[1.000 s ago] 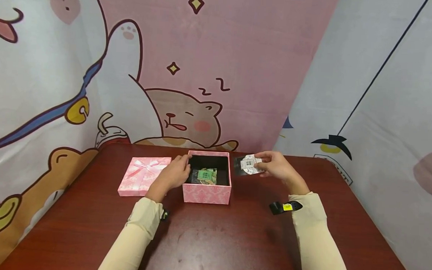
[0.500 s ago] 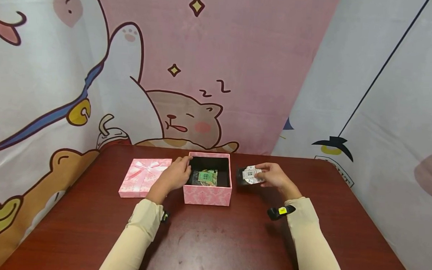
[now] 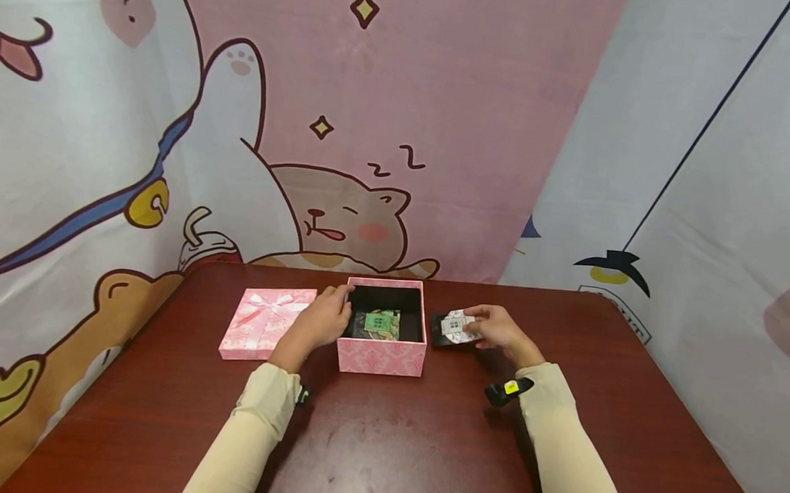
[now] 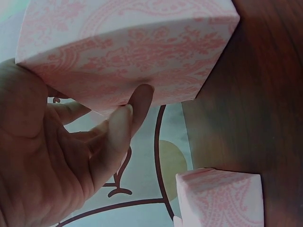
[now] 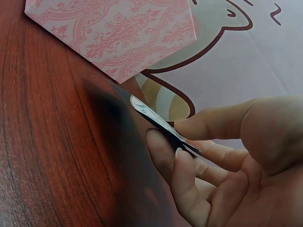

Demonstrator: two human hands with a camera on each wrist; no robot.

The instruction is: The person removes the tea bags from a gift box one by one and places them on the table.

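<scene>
Nearest the camera: two forearms in cream sleeves (image 3: 558, 441) over a dark red-brown wooden table (image 3: 394, 449), a black wrist strap with a yellow tag (image 3: 509, 390) on the right arm. Right hand (image 3: 502, 330) sits just right of the pink box, fingers curled, thumb on top and fingertips (image 5: 163, 151) underneath, pinching a flat dark packet with a white printed label (image 3: 456, 327). Packet is low over the table, its far end tilted down close to the surface; the right wrist view shows its thin edge (image 5: 156, 120) near the box's patterned wall (image 5: 118, 33), contact with the table not resolvable. Left hand (image 3: 320, 322) is on the left wall of the open pink box (image 3: 381, 355), fingers wrapped round that wall and its far left corner; the left wrist view shows fingertips (image 4: 135, 101) pressing the box's patterned side (image 4: 132, 52), so the hand grips the box. Inside the box, dark lining, a small packet with a green label (image 3: 381, 323) lies on the bottom. Box lid (image 3: 264, 322), pink with a satin bow, lies flat on the table left of the box, just beside the left hand, a corner also visible in the left wrist view (image 4: 220, 198). Behind the table: a pink cartoon backdrop with a sleeping bear (image 3: 344, 216) and a white curtain panel (image 3: 711, 178) on the right.
</scene>
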